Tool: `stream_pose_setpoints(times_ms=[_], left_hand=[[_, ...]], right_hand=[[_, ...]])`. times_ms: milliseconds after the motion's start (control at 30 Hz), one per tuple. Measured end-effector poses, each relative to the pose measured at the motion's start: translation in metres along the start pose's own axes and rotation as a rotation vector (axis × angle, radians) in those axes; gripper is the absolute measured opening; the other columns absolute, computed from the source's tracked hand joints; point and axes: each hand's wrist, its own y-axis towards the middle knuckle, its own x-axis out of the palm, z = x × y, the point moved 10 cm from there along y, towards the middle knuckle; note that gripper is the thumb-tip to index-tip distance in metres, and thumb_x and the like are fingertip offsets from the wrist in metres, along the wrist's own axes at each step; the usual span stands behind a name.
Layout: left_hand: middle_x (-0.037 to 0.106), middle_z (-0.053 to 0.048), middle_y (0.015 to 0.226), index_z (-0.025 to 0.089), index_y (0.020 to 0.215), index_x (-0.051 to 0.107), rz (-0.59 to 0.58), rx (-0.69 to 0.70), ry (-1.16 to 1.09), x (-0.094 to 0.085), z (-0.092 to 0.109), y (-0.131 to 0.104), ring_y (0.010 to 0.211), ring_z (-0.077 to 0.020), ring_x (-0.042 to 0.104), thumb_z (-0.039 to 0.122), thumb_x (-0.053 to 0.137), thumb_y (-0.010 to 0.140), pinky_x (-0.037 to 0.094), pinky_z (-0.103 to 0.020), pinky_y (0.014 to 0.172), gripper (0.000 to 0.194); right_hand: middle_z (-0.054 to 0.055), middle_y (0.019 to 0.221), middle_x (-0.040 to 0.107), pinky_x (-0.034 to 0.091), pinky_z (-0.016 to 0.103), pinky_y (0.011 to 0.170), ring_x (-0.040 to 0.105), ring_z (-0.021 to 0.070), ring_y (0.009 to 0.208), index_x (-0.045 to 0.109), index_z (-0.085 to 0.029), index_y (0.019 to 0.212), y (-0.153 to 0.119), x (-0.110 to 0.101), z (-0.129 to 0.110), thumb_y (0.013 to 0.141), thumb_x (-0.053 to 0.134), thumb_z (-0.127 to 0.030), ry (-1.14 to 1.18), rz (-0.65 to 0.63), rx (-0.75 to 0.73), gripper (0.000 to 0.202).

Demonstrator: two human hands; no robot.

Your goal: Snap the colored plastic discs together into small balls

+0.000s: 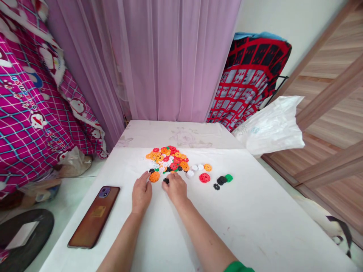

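Note:
My right hand (176,187) is bent over the white tabletop, its thumb and fingers closed on a black notched plastic disc (166,181). To its left, my left hand (141,192) rests on the table with its thumb apart from its fingers and nothing visible held. Its fingertips are beside an orange disc (154,177) and a small black disc (151,170); whether they touch is unclear. Just beyond both hands spreads a mixed pile of red, orange, white, black and green discs (172,156). My right fingers partly cover the near edge of that pile.
Right of the pile lie a red disc (204,177), an orange disc (208,167), several white discs (190,173), black discs (221,180) and a green disc (229,177). A brown phone (95,217) lies at left. A white plastic bag (272,126) hangs near the right edge.

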Motion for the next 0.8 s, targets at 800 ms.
stream_pose_setpoints(times_ms=[800], left_hand=[[0.061, -0.007, 0.129, 0.023, 0.117, 0.061, -0.019, 0.030, 0.084, 0.002, -0.001, 0.000, 0.115, -0.0250, 0.058, 0.028, 0.044, 0.084, 0.041, -0.047, 0.104, 0.038]], right_hand=[[0.003, 0.092, 0.069, 0.040, 0.027, 0.065, 0.063, 0.0185, 0.080, 0.055, -0.022, 0.095, -0.076, -0.072, 0.225, 0.075, 0.053, -0.045, 0.095, 0.478, 0.478, 0.030]])
